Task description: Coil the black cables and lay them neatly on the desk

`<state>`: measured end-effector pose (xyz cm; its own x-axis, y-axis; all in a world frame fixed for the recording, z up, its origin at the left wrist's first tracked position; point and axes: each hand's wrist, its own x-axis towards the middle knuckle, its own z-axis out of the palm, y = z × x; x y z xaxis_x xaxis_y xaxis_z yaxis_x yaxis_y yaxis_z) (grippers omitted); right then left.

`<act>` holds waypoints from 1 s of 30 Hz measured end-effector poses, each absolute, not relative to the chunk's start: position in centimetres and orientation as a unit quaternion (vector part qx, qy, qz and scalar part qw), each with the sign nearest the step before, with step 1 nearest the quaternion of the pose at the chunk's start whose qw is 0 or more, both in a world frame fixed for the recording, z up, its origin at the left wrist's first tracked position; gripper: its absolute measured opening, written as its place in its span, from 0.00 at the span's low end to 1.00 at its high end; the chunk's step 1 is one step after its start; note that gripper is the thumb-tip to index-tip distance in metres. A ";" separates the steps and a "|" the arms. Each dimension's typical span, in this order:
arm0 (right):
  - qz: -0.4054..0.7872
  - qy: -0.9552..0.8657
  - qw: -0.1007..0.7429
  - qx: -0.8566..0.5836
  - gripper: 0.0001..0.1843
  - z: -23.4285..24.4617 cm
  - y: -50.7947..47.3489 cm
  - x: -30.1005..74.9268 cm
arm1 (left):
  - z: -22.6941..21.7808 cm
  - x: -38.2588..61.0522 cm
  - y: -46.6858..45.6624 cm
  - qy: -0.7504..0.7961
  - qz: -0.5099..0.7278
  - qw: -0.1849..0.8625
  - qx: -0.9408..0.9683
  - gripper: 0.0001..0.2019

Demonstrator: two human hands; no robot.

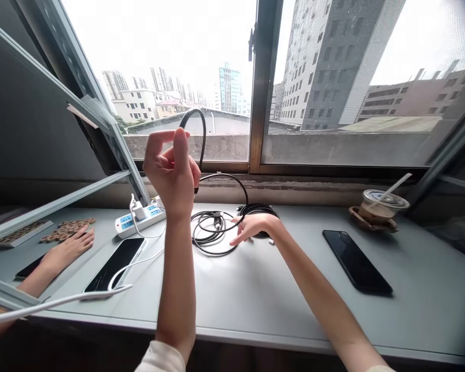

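Observation:
Raised in front of the window, my left hand [172,165] is closed around a black cable [204,137]. A loop of the cable arches above the fingers, and a stretch of it runs down and right toward the table. My right hand [253,227] is low over the table, fingers bent downward at the cable coils; whether it grips a strand is hard to make out. One loose coil [203,240] with a plug-like end lies left of that hand. Behind it sits a thicker black coil [261,209], partly hidden by the hand.
A white power strip [139,219] with a charger and white cable is at left, near a phone [116,263]. Another phone [356,261] and a lidded drink cup [383,204] are at right. Another person's hand [72,248] rests beyond a metal frame [58,206].

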<state>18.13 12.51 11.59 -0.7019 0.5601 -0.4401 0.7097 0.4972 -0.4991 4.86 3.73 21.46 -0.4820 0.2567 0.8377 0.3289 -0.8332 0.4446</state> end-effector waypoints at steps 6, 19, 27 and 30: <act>-0.527 0.814 -0.187 0.159 0.33 12.6 12.6 18.7 | 21.8 5.8 2.9 -0.282 -0.819 0.045 -0.498 0.09; -0.517 0.721 -0.444 0.122 0.18 16.8 9.2 19.7 | 21.2 5.7 3.0 -0.497 -0.594 -0.096 -0.625 0.08; -0.366 0.780 -0.475 0.177 0.20 17.1 8.9 20.2 | 20.8 6.4 3.2 -0.499 -0.511 -0.340 -0.612 0.17; -0.330 0.809 -0.424 0.237 0.24 17.1 9.2 21.1 | 21.1 6.4 3.4 -0.414 -0.582 -0.356 -0.603 0.18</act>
<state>21.06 9.18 17.11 -0.5277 0.6636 0.5302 0.1032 0.6696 -0.7355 6.43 3.45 21.14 -0.0197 0.9129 0.4078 0.0853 -0.4048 0.9104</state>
